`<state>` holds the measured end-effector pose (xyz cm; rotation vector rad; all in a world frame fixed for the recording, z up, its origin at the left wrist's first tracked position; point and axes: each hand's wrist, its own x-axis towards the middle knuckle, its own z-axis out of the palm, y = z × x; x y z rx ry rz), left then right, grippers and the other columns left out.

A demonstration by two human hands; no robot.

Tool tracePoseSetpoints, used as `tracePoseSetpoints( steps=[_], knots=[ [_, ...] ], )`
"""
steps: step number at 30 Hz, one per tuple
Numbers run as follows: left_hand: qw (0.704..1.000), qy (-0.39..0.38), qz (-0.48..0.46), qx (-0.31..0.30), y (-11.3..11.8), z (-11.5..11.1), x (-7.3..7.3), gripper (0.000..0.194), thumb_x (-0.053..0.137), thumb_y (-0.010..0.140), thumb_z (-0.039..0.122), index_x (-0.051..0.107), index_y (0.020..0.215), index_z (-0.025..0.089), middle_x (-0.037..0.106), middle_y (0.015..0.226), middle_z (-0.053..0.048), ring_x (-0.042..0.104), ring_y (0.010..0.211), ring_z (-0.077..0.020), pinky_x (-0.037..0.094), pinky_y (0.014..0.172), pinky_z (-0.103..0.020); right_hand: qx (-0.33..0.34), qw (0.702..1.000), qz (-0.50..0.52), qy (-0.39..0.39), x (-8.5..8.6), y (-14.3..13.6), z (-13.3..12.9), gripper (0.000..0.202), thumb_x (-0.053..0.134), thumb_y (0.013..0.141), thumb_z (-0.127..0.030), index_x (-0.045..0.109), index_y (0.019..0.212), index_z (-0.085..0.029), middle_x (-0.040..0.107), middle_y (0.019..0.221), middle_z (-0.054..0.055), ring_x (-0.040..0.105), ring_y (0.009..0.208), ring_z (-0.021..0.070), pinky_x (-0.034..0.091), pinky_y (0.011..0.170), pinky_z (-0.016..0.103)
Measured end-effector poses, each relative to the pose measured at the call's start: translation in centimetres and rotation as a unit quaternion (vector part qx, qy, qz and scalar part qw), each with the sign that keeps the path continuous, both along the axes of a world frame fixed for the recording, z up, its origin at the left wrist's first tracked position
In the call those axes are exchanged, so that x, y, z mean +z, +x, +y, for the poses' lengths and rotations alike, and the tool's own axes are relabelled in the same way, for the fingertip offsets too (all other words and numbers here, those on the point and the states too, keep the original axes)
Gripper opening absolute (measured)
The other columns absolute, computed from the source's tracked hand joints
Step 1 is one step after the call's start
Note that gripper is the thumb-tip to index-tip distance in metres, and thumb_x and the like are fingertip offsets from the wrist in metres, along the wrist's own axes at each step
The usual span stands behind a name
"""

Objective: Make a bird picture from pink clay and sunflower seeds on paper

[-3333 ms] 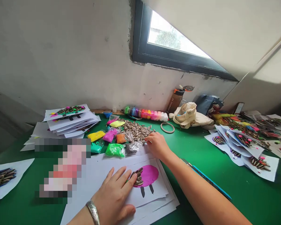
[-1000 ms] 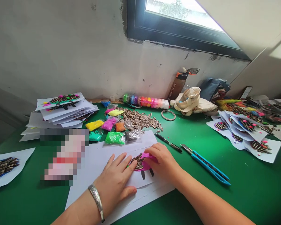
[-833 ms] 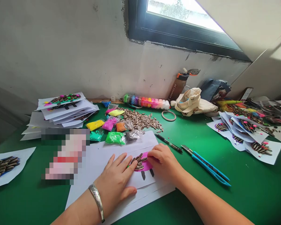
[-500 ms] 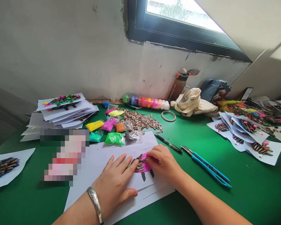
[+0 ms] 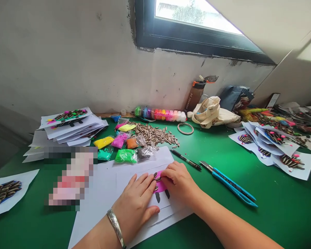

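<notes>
My left hand (image 5: 138,195) lies flat with its fingers stretched out over a paper sheet (image 5: 93,211), its fingertips covering part of a magenta clay shape (image 5: 160,187). Striped sunflower seeds sit on this clay, and two dark leg-like marks (image 5: 158,197) show below it. From the right, my right hand (image 5: 180,181) reaches in with thumb and forefinger pinched at the clay's upper edge. One sunflower seed (image 5: 158,179) meets those fingertips; the exact grip is partly hidden.
Bags of coloured clay (image 5: 125,156) and a heap of sunflower seeds (image 5: 155,134) lie behind the sheet. A pen (image 5: 186,159) and a blue utility knife (image 5: 230,185) rest to the right. Seed-picture stacks stand left (image 5: 75,129) and right (image 5: 282,152). A bottle (image 5: 195,94) stands by the wall.
My left hand has slid slightly right, covering more of the seeds on the magenta clay. My right hand stays pinched at the clay's edge. The camera view has shifted a little.
</notes>
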<state>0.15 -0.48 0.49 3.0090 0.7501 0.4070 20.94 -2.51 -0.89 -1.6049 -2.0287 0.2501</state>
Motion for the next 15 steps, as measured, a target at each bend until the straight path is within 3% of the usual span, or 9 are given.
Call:
tracePoseSetpoints(
  steps=[15],
  knots=[
    [1.000,-0.011,0.007,-0.001,0.11,-0.02,0.02,0.049,0.063,0.084,0.033,0.055,0.128,0.011,0.058,0.131,-0.015,0.054,0.120,-0.0357,0.047,0.095,-0.059,-0.019,1.000,-0.018,-0.014,0.16,-0.98,0.54,0.013,0.060,0.086,-0.016,0.067,0.076,-0.020,0.064,0.074,0.001,0.053,0.078,0.0155,0.031,0.072,0.028]
  ],
)
